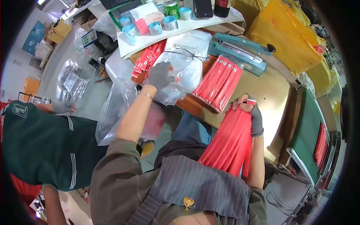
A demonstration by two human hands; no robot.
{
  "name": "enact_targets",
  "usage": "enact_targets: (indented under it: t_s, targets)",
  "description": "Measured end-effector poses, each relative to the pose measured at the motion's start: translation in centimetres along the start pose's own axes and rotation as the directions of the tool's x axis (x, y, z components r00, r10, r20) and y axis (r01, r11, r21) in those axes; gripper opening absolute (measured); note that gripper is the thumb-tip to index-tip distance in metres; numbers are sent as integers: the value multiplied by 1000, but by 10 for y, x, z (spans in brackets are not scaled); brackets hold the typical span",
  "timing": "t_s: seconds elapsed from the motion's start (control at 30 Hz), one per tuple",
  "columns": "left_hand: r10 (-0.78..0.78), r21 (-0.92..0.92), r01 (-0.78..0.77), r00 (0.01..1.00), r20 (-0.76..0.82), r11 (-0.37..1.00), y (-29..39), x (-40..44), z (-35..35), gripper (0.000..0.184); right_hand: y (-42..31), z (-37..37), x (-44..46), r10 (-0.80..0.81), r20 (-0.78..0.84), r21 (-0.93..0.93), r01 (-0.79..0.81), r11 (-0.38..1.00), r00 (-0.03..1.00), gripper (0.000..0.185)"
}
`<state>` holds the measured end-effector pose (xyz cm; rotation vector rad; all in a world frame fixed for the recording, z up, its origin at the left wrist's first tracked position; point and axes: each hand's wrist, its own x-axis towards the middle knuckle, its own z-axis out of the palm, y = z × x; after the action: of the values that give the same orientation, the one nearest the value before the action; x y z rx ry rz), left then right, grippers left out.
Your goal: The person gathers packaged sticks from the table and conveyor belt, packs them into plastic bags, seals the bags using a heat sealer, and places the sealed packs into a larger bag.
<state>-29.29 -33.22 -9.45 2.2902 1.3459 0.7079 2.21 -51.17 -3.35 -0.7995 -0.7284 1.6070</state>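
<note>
My left hand (161,76), in a grey fingerless glove, lies over a stack of clear plastic bags (189,45) on the bench. Its fingers are apart and touch the plastic; a dark cord crosses the stack. My right hand (247,112), gloved the same way, is closed round one end of a bunch of long red strips (230,140). The strips fan down toward my chest. Between my hands is a clear-wrapped pack of red strips (219,83). More red strips (150,56) lie left of the bag stack.
A teal bar sealer (240,52) stands behind the red pack. On a white shelf (161,33) are label rolls (170,23), a green can (171,9) and a phone (203,8). A green conveyor belt (305,131) is at right. A co-worker in a dark green top (48,142) is at left.
</note>
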Motion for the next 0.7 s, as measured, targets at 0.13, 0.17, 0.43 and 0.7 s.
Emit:
enact_targets:
  t_s: [0.13,0.17,0.43,0.7]
  targets:
    - [-97,-453,127,991,89,883,-7,30,-15,32,7,0,8,37,26,-126,-33,991,999,26]
    - [-86,-458,115,993,84,881,8,31,-18,32,5,3,9,27,24,-135,-24,991,999,26]
    - [-128,-742,-63,972,-197,668,205,-48,82,36,-11,1,-22,16,-170,-173,-45,984,985,39]
    - [46,-582,-244,942,-333,776,237,25,86,33,-16,-47,-51,-179,127,14,179,984,976,64]
